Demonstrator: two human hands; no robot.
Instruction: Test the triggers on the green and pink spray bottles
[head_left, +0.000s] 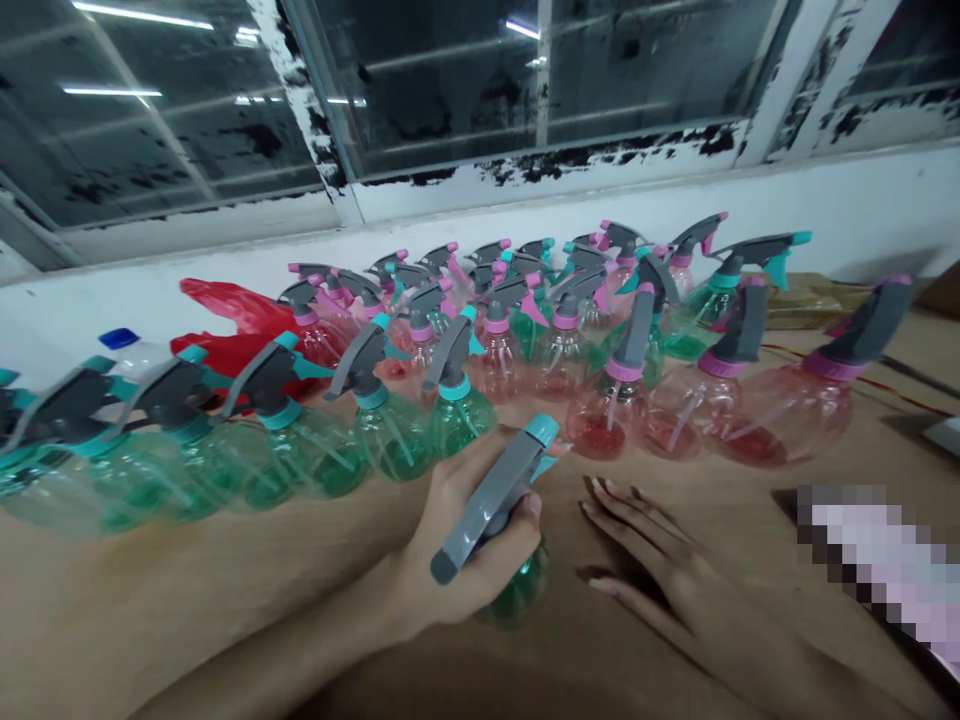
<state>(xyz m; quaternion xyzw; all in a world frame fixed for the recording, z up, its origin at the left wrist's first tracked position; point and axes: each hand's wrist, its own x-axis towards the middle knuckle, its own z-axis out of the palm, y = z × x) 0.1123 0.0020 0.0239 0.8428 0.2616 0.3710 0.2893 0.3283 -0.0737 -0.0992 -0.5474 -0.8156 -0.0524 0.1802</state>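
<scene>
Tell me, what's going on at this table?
A person's left hand grips a green spray bottle just under its grey sprayer head. The right hand is open nearby, low over the table. Other green bottles line up on the left, pink ones stand on the right, and both colours crowd behind.

bare forearms [300, 635], long-nailed hands [679, 570]

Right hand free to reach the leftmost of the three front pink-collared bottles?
Probably yes: the right hand looks open and empty, just in front of that pink-collared bottle, with nothing visible between. The left hand, gripping a green bottle, is off to the side.
</scene>
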